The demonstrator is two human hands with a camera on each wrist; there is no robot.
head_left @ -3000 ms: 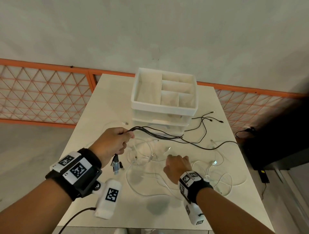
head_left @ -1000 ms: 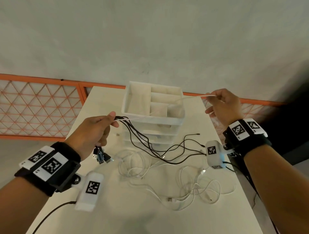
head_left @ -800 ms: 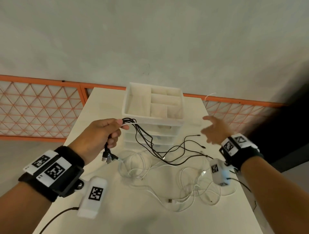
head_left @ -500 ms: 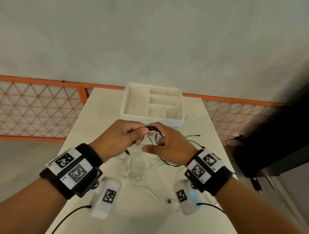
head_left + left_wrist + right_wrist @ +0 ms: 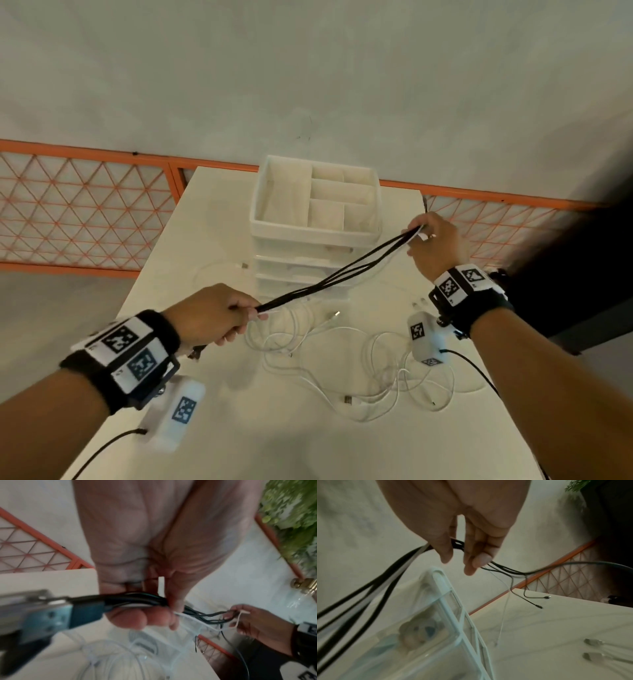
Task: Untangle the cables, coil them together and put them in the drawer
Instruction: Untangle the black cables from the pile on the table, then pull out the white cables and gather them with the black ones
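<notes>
A bundle of black cables (image 5: pixel 337 275) with one white strand stretches taut in the air between my hands, in front of the white drawer unit (image 5: pixel 317 233). My left hand (image 5: pixel 219 317) grips the bundle's near end; USB plugs (image 5: pixel 46 614) stick out behind its fist. My right hand (image 5: pixel 433 245) pinches the far end up at the right of the unit, and thin black cable tips (image 5: pixel 539 602) dangle past its fingers (image 5: pixel 471 561). Loose white cables (image 5: pixel 359 370) lie tangled on the white table (image 5: pixel 274 438).
The drawer unit's top tray (image 5: pixel 260 192) is divided into compartments, and its drawers look closed. An orange lattice fence (image 5: pixel 78 212) runs behind the table. A dark object (image 5: pixel 582 281) stands off the table's right edge. Two plugs (image 5: pixel 594 649) lie on the table.
Half a second ago both hands met at the bundle in front of the unit. My right hand has since slid up and right along the black cables, pulling them straight.
</notes>
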